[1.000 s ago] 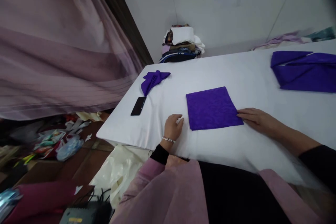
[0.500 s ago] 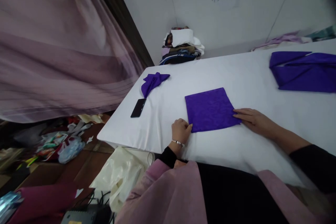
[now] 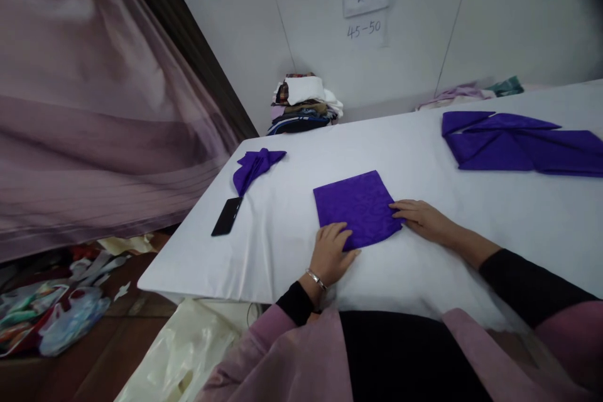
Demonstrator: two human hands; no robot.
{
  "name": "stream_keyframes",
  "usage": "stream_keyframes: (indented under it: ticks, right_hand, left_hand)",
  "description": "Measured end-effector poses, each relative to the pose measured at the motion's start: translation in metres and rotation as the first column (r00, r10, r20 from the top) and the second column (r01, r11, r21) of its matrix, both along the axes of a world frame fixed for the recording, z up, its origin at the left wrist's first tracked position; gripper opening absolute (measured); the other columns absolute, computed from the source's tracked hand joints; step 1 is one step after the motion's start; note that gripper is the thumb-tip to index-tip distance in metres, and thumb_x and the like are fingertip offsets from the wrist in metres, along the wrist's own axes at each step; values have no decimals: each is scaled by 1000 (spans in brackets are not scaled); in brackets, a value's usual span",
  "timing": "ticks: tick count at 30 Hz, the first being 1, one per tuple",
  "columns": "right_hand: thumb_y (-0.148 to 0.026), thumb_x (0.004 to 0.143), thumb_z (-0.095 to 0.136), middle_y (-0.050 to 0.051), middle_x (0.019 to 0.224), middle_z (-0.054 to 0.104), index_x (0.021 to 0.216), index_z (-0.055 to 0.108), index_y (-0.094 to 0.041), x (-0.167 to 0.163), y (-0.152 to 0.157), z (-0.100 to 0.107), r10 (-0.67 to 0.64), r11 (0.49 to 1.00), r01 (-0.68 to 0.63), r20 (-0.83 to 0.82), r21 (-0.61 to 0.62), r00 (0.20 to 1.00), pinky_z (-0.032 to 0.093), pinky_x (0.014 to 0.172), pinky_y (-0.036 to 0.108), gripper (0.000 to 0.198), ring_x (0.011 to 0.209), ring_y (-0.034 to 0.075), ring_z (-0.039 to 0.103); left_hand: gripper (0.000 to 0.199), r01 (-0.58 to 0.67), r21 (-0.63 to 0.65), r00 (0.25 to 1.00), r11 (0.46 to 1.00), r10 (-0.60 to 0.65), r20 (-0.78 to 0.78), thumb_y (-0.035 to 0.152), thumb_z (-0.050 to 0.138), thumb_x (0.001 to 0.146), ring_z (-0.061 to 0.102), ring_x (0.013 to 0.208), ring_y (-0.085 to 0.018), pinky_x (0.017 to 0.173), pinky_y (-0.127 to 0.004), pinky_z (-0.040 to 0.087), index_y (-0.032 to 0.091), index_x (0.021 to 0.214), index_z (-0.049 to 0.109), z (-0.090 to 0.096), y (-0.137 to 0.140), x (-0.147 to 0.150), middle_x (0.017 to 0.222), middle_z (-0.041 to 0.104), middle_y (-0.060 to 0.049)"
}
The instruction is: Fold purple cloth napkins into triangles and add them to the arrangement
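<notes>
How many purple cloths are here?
3 at least: a flat square touched by the left hand and right hand, a bunched one beside the phone, and folded cloth at right, which may hide more.

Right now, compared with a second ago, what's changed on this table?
Your left hand moved right, from beside the square-folded purple napkin onto its near left corner; whether it grips is unclear. The view swung up and right. Your right hand stays at the napkin's right edge; the black phone and bunched napkin lie as before.
</notes>
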State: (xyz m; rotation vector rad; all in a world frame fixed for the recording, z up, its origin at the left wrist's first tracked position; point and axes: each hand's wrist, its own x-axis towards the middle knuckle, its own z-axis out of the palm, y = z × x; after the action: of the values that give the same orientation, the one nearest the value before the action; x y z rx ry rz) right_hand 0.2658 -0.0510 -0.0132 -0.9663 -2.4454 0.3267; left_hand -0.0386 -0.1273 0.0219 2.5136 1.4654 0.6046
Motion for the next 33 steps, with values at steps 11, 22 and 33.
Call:
stream_keyframes:
  ticks: [11, 22, 33]
  right_hand:
    - [-25, 91, 37, 5, 103, 67, 111, 56, -28, -15, -86, 34, -35, 988, 12, -148, -151, 988, 41, 97, 51, 27, 104, 23, 60]
    - [-43, 89, 42, 0, 71, 64, 101, 59, -23, -75, -6, 63, -217, 894, 116, -192, -433, 957, 46, 60, 31, 29, 64, 17, 58]
    - [-39, 80, 53, -3, 67, 57, 117, 53, -18, -80, 18, 24, -222, 825, 125, -114, -552, 968, 43, 60, 29, 42, 61, 15, 53]
  left_hand:
    - [38, 236, -187, 971, 954, -239, 4, 22, 55, 81, 50, 114, -23, 98, -41, 37, 23, 119, 55, -2, -11, 19, 121, 60, -6]
    - [50, -177, -388, 947, 904, 264, 182, 32, 56, 80, 65, 86, -22, 78, -33, 50, 23, 129, 46, 1, -22, 7, 100, 70, -4]
    - [58, -311, -414, 922, 855, 378, 88, 30, 50, 85, 65, 95, -24, 81, -35, 49, 21, 139, 33, -3, -18, -2, 101, 69, -8]
